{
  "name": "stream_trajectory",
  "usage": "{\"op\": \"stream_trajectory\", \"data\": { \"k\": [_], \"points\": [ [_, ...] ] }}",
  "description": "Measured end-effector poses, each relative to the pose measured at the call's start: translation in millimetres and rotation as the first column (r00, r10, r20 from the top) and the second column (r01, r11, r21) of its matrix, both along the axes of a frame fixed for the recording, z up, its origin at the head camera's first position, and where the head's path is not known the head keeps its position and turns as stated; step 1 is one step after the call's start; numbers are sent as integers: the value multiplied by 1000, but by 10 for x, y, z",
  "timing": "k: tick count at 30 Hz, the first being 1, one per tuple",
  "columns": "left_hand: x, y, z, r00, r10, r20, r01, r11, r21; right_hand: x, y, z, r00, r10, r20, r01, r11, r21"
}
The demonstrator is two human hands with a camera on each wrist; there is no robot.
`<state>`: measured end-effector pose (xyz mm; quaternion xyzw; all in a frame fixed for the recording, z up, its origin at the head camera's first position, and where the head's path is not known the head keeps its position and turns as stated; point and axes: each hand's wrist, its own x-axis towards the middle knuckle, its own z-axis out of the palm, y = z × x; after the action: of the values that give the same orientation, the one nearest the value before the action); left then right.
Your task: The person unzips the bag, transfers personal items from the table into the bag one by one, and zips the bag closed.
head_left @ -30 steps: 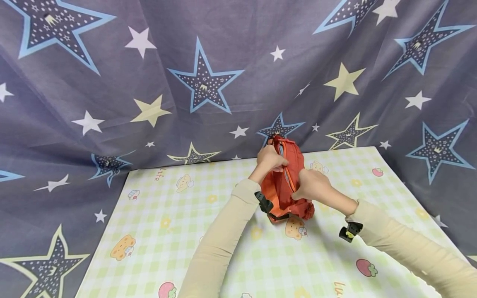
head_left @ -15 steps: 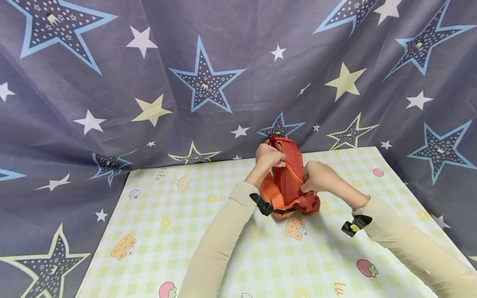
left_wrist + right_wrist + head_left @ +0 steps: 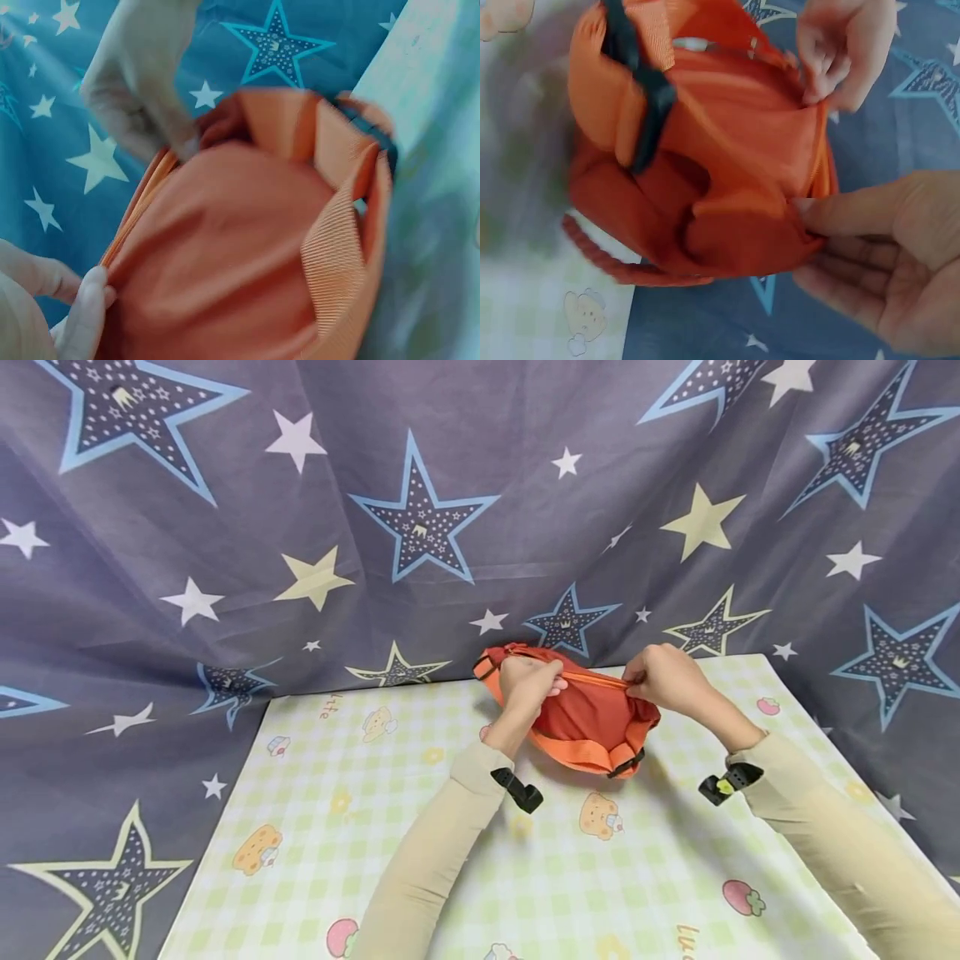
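A red waist bag [image 3: 592, 720] with an orange zipper [image 3: 596, 679] is held up between both hands at the back of the table. At the zipper's left end, my left hand [image 3: 528, 685] pinches the bag's edge with thumb and fingers. My right hand [image 3: 667, 681] pinches the fabric at the right end, thumb on the near side in the right wrist view. The zipper runs taut and straight between them. Below hang a ribbed orange strap [image 3: 337, 255] and a black buckle [image 3: 652, 112], blurred in the right wrist view. The bag's inside is hidden.
The table [image 3: 420, 810] wears a green-and-white checked cloth with cartoon prints. Close behind its back edge hangs a grey curtain [image 3: 450, 610] patterned with stars. Black wrist straps [image 3: 517, 789] sit on both sleeves.
The bag has turned from upright to lying sideways, its zipper now nearly level. My right hand has moved up and to the right. My left hand stays near the same spot on the zipper edge.
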<state>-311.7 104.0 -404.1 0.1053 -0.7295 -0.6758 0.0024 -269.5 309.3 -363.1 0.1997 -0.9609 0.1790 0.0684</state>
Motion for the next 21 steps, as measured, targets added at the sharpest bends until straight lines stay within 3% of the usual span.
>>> {"op": "stream_trajectory", "data": {
  "k": [5, 11, 17, 21],
  "points": [
    [77, -21, -129, 989, 88, -115, -94, 994, -48, -190, -14, -63, 999, 15, -51, -15, 1000, 4],
    [116, -10, -264, 981, 134, -143, -141, 989, -43, -340, -24, -40, 994, 67, 89, -66, 998, -6],
    [136, -42, -357, 994, 73, -76, -77, 996, -51, -443, -17, -51, 959, 133, 250, -132, 991, -22],
    [132, -134, -321, 999, -34, -31, 32, 997, -65, -519, 27, -95, 943, 137, 302, -132, 991, -35]
  ]
}}
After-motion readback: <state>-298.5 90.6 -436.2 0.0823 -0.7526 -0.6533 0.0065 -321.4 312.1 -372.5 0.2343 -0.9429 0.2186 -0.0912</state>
